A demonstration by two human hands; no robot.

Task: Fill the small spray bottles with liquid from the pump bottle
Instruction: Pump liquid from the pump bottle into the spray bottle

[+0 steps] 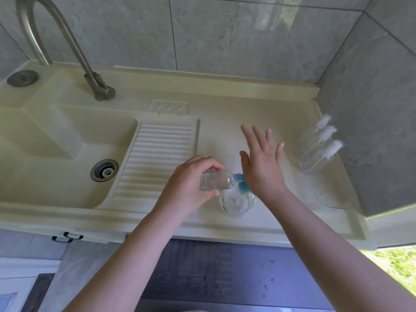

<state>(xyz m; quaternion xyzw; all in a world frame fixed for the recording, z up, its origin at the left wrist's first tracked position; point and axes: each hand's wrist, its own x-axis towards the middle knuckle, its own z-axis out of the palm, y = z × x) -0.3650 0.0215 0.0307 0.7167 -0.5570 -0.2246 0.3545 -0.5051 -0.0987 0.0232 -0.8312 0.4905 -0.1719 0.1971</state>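
Along the tiled wall (pixel 225 30) ran the cream counter (pixel 225 113), its raised back lip meeting the tiles and its right end butting a grey side wall (pixel 371 109). Front edge was a stepped lip, with floor (pixel 202 278) showing below. Basin (pixel 56 149) took the left part, drain (pixel 104 170) at its near right corner, ribbed washboard (pixel 157 158) sloping into it, faucet (pixel 67 48) arching over from the back left. Open flat counter lay between washboard and the right end, behind both hands; free room also at the front right corner, near a faint clear lid-like item I couldn't identify.

Three capped spray bottles (pixel 319 149) stood in a row against the right wall, well apart from the hands.

Pump bottle (pixel 238 201) stood upright near the front edge, between the forearms, blue pump head (pixel 242 182) on top.

Left hand (pixel 191 181) gripped a small clear bottle (pixel 216 180), fingers curled over it and thumb under, bottle tilted almost flat with its mouth at the pump nozzle. Liquid was visible inside.

Right hand (pixel 263 163) was flat and wide, fingers straight and spread, pointing away, heel of palm over the pump head. Contact looked likely, not certain.

Both forearms came in from the bottom edge, bare.
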